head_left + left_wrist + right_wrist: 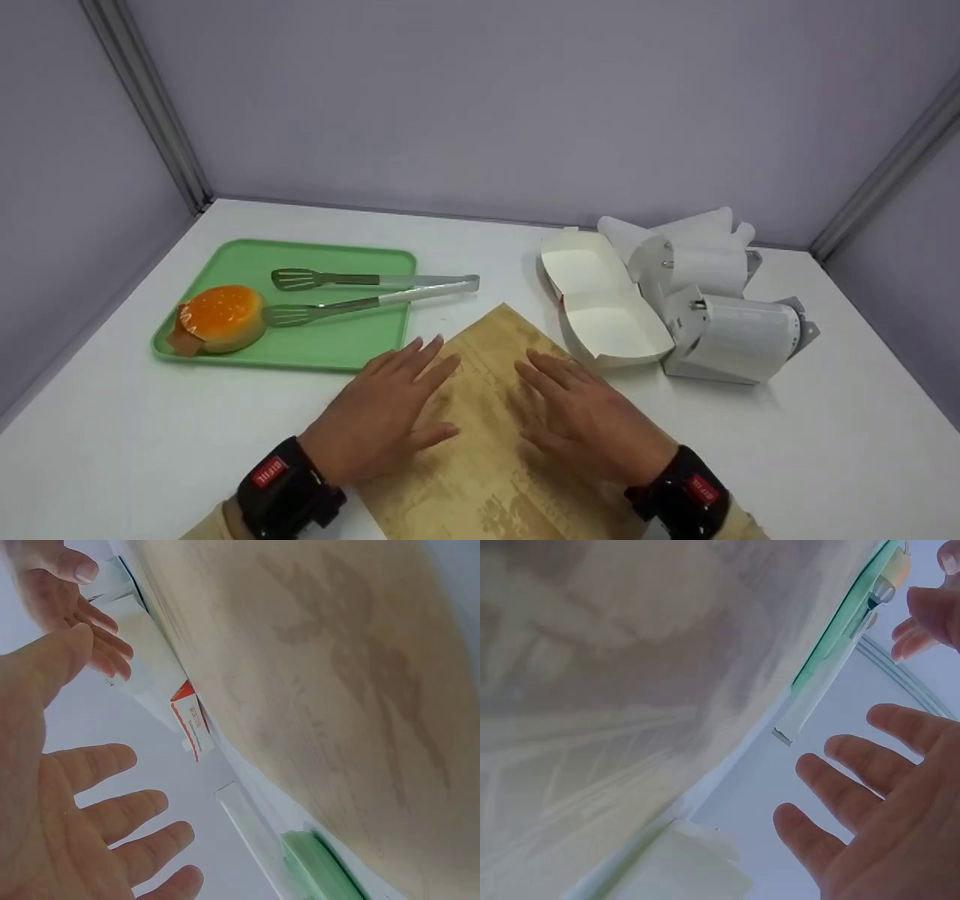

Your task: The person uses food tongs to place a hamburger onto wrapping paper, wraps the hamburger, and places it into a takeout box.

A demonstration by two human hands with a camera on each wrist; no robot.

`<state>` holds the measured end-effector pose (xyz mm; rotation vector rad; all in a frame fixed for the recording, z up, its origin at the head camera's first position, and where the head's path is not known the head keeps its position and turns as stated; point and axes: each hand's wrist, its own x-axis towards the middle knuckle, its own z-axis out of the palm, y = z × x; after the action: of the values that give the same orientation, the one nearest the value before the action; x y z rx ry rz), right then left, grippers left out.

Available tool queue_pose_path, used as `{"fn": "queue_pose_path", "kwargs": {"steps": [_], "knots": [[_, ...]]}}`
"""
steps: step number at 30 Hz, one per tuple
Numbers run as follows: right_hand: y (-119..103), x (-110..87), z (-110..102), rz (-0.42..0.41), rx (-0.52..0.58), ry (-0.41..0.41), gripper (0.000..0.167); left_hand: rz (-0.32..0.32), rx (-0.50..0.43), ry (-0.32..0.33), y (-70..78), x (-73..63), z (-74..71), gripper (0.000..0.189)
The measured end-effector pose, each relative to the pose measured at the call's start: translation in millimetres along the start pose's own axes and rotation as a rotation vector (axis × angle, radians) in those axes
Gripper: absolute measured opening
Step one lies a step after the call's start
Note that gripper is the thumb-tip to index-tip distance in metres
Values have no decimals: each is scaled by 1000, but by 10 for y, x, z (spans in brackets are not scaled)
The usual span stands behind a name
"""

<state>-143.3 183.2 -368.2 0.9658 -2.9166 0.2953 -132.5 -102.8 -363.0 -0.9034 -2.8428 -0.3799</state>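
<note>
A sheet of printed brown wrapping paper (480,405) lies on the white table, turned so one corner points away from me. Above its left part is my left hand (375,416), fingers spread and holding nothing. My right hand (596,424) hovers over the paper's right side, its fingers likewise extended. In both wrist views the palms face the paper with a gap beneath them. A toy-like burger (226,319) with a shiny orange bun sits on the left of a green tray (337,259). Metal tongs (431,291) lie across the tray, their handle end past its right edge.
An unfolded white burger box (615,326) stands behind and right of the paper. To its right are two white-and-grey holders, the front holder (739,337) close to the box. Walls (510,112) enclose the table's back and sides.
</note>
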Motion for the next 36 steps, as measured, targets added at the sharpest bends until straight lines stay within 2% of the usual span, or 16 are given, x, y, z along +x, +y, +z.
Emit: {"fn": "queue_pose_path", "kwargs": {"steps": [10, 16, 25, 36], "knots": [[-7, 190, 53, -22, -4, -4, 73, 5, 22, -13, -1, 12, 25, 75], [-24, 328, 75, 4, 4, -3, 74, 13, 43, -8, -7, 4, 36, 75], [-51, 508, 91, -5, -6, 9, 75, 2, -2, -34, 18, -7, 26, 72], [-66, 733, 89, -33, -22, 3, 66, 41, 86, -7, 17, -2, 36, 72]]}}
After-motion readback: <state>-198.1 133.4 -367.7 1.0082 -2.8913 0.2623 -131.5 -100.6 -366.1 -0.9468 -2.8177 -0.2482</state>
